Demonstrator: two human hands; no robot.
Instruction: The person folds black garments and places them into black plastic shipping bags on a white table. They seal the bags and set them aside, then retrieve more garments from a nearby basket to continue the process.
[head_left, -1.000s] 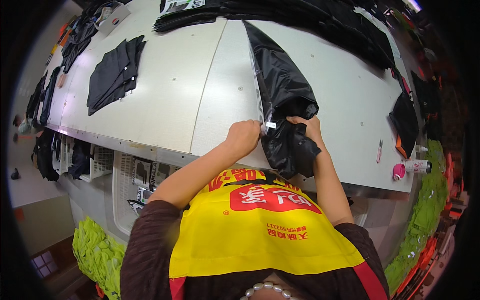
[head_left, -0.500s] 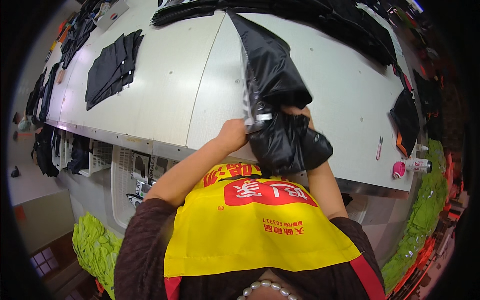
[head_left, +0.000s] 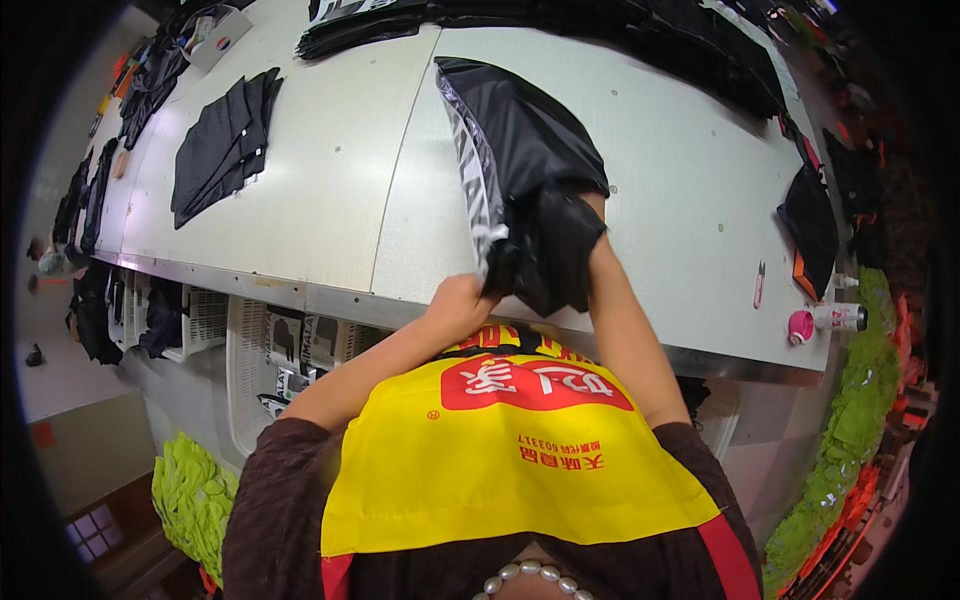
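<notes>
At table edge: black garment [head_left: 548, 250] going into black bag [head_left: 520, 150]
left hand [head_left: 462, 300]: fingers pinching bag mouth
right hand: hidden inside bag, fingers can't tell

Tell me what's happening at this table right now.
A person in a yellow apron is working a black garment into a black plastic bag at the near edge of the white table. The left hand grips the bag's mouth; the right arm reaches inside, its hand hidden. Folded black garments lie farther left.
</notes>
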